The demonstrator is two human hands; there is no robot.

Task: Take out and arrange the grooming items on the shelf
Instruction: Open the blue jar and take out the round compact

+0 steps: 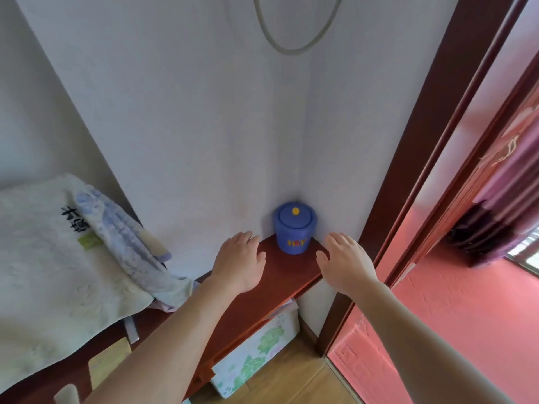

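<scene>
A blue round container (294, 228) with a lid and a yellow knob stands upright in the wall corner, at the far end of a dark red wooden shelf (271, 284). My left hand (237, 262) hovers over the shelf just left of the container, palm down, fingers apart, holding nothing. My right hand (345, 262) is spread just right of the container, near the shelf's end, also holding nothing. Neither hand touches the container.
A pale towel (43, 272) and a blue-patterned cloth (122, 237) lie on the shelf to the left. A floral box (256, 354) stands on the wooden floor below the shelf. A dark door frame (414, 176) and a pink surface (455, 322) border the right.
</scene>
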